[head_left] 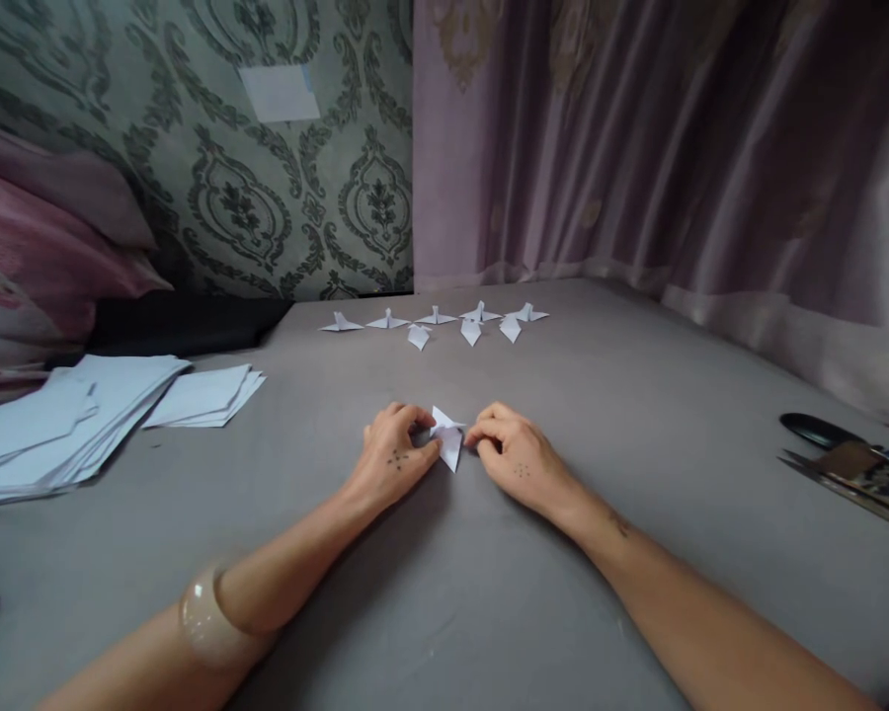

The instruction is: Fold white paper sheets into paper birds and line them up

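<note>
A small piece of folded white paper [448,444], shaped like a pointed origami figure, is between my two hands over the grey surface. My left hand [400,444] pinches its left side between thumb and fingers. On the other side, my right hand [515,452] has its fingers curled in, with the index fingertip right beside the paper's right edge. I cannot tell whether that fingertip touches it. Nothing shows between the right fingers. Farther back, several folded paper cranes [435,315] stand in a row, with diamond-shaped folded papers [418,337] in front of them.
Stacks of white paper sheets [119,395] and smaller cut pieces [202,395] lie on the left. At the right edge are scissors or a similar blade with a dark handle [819,429] and other items. A curtain [548,148] and patterned wall [303,178] bound the grey surface [444,602].
</note>
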{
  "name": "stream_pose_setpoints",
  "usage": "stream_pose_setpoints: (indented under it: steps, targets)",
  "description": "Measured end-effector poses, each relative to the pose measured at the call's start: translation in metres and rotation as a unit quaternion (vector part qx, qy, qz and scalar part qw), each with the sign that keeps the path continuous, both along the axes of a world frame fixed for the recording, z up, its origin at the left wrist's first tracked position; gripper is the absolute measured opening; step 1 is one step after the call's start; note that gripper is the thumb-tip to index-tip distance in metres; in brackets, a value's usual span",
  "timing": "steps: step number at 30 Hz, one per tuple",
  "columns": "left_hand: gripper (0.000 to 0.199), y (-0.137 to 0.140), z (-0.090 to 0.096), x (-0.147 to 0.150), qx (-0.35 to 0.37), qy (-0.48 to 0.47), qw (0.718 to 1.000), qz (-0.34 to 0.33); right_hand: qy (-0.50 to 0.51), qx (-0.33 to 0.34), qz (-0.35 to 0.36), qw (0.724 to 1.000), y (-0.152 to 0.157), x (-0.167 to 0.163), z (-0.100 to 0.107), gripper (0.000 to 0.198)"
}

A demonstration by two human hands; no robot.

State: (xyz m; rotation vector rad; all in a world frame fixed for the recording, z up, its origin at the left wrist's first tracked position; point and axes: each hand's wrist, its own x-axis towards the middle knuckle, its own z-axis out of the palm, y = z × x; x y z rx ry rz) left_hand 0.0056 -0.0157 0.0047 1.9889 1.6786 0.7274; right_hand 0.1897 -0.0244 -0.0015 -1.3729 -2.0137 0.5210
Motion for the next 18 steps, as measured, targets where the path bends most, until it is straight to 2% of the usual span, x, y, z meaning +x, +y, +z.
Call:
stream_pose_setpoints:
  steps: [5,13,15,18]
  targets:
    - [0.012,0.005,-0.004,-0.001,0.000,-0.010,1.000,-0.028,0.013,-0.016,-0.030,0.999,0.002,-0.001,-0.002,0.028]
    - [0.013,0.011,-0.009,-0.004,0.018,-0.012,0.999,-0.038,0.021,-0.024,-0.032,0.999,0.003,-0.001,-0.002,0.028]
    - [0.016,0.022,-0.008,-0.015,0.034,-0.007,0.999,-0.026,0.021,-0.027,-0.034,0.999,0.003,-0.001,-0.002,0.028]
    - [0.024,0.057,-0.004,-0.046,0.057,-0.027,0.998,0.016,0.023,-0.033,-0.034,0.999,0.004,-0.002,-0.002,0.028]
